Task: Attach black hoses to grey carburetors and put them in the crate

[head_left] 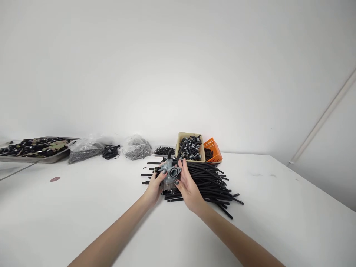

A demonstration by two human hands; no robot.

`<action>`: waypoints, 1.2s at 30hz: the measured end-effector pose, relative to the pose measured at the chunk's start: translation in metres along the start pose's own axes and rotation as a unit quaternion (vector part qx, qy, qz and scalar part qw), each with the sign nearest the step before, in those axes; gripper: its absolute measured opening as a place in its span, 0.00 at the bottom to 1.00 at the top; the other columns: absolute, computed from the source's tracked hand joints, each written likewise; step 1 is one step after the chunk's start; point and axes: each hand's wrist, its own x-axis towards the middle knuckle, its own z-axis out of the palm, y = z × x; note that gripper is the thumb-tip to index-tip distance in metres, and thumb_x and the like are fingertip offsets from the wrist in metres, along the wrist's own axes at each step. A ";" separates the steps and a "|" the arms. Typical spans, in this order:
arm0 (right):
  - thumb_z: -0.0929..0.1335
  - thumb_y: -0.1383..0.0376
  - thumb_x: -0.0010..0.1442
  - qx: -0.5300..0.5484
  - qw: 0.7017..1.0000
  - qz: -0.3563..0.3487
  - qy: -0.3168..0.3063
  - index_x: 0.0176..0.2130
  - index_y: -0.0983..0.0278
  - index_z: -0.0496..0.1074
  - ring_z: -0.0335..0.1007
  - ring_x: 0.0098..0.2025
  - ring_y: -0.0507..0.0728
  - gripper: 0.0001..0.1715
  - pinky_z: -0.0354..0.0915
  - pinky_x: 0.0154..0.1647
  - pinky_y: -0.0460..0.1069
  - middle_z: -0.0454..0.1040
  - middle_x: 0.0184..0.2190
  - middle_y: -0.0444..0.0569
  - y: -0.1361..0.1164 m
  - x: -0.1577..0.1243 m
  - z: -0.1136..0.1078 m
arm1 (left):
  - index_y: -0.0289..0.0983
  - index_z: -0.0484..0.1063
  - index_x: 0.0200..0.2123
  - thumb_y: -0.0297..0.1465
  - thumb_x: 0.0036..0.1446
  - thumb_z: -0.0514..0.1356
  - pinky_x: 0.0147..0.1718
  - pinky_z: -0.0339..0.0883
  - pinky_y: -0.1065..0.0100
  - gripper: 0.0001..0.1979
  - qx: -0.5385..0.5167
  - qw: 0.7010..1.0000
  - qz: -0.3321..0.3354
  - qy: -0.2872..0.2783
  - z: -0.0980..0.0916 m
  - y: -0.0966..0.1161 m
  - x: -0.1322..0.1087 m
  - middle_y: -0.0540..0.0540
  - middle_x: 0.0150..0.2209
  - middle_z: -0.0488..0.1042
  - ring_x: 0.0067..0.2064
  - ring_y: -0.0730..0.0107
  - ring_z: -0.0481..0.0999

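A silver carburetor (168, 176) is held up between both hands over the table, its round bore facing me. My left hand (154, 187) grips it from the left, thumb across the body. My right hand (190, 191) closes on its right side, thumb near the lower edge and fingers upright behind the flange. A short black tube sticks up from the top; whether the dark tube beside my right fingers belongs to it, I cannot tell. Beneath and to the right lies a loose pile of black rubber hoses (207, 181), partly hidden by my hands.
Behind the hoses stand a cream bin (177, 142) of clamps and short tubes and an orange basket (217, 149). Leftward along the wall are a small tray of black rings (164, 150), clear plastic bags (136, 147) and a metal tray (59, 156) of black parts.
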 end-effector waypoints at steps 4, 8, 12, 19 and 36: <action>0.63 0.52 0.66 -0.002 1.000 0.019 -0.012 0.69 0.49 0.34 0.33 0.72 0.56 0.44 0.40 0.71 0.58 0.33 0.71 0.39 0.006 -0.016 -0.007 | 0.41 0.76 0.36 0.46 0.30 0.75 0.34 0.74 0.60 0.28 0.007 1.000 -0.020 0.023 0.003 -0.010 -0.004 0.40 0.38 0.79 0.46 0.47 0.78; 0.60 0.54 0.68 0.005 1.000 0.021 0.012 0.69 0.48 0.34 0.34 0.72 0.56 0.39 0.41 0.71 0.58 0.36 0.71 0.39 0.011 -0.029 -0.013 | 0.41 0.76 0.37 0.51 0.29 0.74 0.39 0.74 0.56 0.31 0.004 1.000 -0.024 0.012 0.007 -0.017 -0.007 0.41 0.36 0.79 0.47 0.45 0.77; 0.61 0.56 0.68 0.023 1.000 -0.006 0.004 0.69 0.46 0.30 0.40 0.71 0.56 0.42 0.46 0.70 0.58 0.40 0.71 0.41 0.006 -0.032 -0.014 | 0.39 0.76 0.40 0.55 0.38 0.69 0.40 0.74 0.57 0.31 -0.015 0.999 -0.034 -0.027 0.014 -0.014 -0.012 0.41 0.36 0.79 0.48 0.45 0.77; 0.67 0.63 0.64 0.094 0.994 -0.050 0.016 0.68 0.42 0.28 0.41 0.71 0.60 0.51 0.51 0.67 0.61 0.33 0.72 0.45 -0.008 -0.029 -0.011 | 0.34 0.71 0.50 0.52 0.54 0.61 0.36 0.75 0.61 0.30 -0.043 0.995 -0.092 -0.017 0.022 -0.007 -0.021 0.41 0.37 0.80 0.38 0.54 0.81; 0.77 0.67 0.51 0.134 0.988 0.043 -0.071 0.66 0.41 0.21 0.56 0.67 0.62 0.73 0.66 0.57 0.56 0.43 0.71 0.53 -0.015 -0.018 -0.032 | 0.32 0.74 0.40 0.62 0.55 0.46 0.24 0.72 0.59 0.38 -0.008 0.942 -0.322 -0.096 0.012 0.007 -0.019 0.39 0.29 0.79 0.25 0.56 0.78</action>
